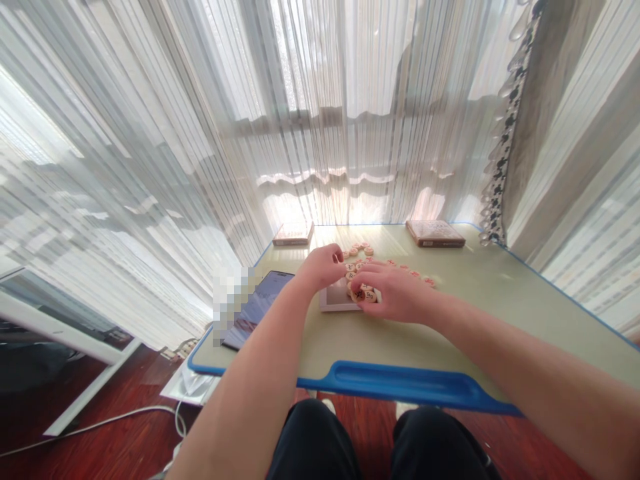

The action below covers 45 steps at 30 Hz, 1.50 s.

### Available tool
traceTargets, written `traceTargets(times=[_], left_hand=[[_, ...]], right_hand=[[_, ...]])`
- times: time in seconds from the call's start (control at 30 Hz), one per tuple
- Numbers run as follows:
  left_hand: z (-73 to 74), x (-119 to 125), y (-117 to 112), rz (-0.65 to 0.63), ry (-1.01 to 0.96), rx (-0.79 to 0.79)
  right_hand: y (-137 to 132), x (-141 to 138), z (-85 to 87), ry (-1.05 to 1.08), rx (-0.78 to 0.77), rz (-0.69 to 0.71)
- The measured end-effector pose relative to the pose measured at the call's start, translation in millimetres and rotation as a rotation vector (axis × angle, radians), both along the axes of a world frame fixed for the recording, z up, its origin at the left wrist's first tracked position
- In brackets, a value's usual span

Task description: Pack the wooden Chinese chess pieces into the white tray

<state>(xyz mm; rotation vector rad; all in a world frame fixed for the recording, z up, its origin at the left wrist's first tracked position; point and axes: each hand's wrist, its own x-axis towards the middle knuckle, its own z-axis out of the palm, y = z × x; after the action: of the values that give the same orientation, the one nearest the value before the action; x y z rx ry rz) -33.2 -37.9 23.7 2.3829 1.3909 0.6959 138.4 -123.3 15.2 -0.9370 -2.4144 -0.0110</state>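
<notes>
Room R of xiangqi pcs (356, 252); tablet (260, 308) blocks L.

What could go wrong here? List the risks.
The right hand has its fingers on a tight cluster of round wooden xiangqi pieces, so a careless move could scatter them. Part of that cluster sits on a pale flat panel, and pieces might slip off its edge. The left forearm lies right beside a flat screen device and could nudge it.

Worn on my head, the camera faces forward and down, close above my left hand (323, 268) and right hand (395, 293).
</notes>
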Motion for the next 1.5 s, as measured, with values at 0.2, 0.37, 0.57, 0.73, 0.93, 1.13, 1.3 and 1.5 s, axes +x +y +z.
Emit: traceTargets(times=[0.2, 0.37, 0.57, 0.73, 0.93, 1.13, 1.3, 1.5], left_hand=[[10.6, 0.8, -19.5, -0.142, 0.041, -0.166], [13.8, -0.2, -23.5, -0.110, 0.059, -0.221], [28.5, -8.4, -30.3, -0.178, 0.105, -0.459], [28.1, -10.4, -29.9, -0.267, 0.132, -0.473], [29.0, -9.8, -31.1, -0.379, 0.226, -0.496], [30.0, -10.4, -33.6, -0.391, 0.226, -0.493], [25.8, -11.3, -31.8, -0.312, 0.251, -0.462], [24.1, -10.6, -31.8, -0.324, 0.260, -0.448]], right_hand=[[5.6, 3.5, -3.7, 0.013, -0.035, -0.053], [3.9, -0.7, -2.9, 0.027, -0.085, -0.027], [1.7, -3.2, -1.9, 0.051, -0.126, 0.015], [1.0, -4.3, -2.7, 0.088, -0.131, 0.031], [2.3, -4.0, -2.2, 0.076, -0.126, 0.060], [3.2, -2.2, -4.1, 0.090, -0.131, 0.005], [3.1, -0.9, -4.8, 0.081, -0.149, -0.033], [2.4, 1.0, -3.6, 0.014, -0.158, -0.024]])
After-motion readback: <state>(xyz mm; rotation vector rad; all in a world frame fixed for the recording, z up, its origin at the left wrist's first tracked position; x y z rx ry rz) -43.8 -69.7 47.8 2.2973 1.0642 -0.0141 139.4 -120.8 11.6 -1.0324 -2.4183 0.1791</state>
